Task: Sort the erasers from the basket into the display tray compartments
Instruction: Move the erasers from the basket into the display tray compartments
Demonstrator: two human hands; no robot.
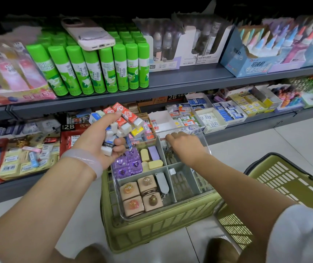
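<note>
My left hand (102, 137) grips a bundle of several erasers (125, 118), red-sleeved and white ones, above the far left corner of the clear display tray (206, 149). The tray has grey dividers and rests on a green basket (161, 224). Its compartments hold purple heart erasers (127, 164), yellow and lilac erasers (152, 158), pink square erasers (140, 194), a grey item (162, 182) and a small white cube (172, 171). My right hand (184, 147) reaches down into the far right compartment. Its fingertips are hidden, next to a small white eraser (163, 144).
A second green basket (284, 183) lies on the floor to the right. The lower shelf behind the tray holds open boxes of erasers (218, 114). Green glue sticks (95, 69) stand on the upper shelf with a pink phone (87, 33) on top.
</note>
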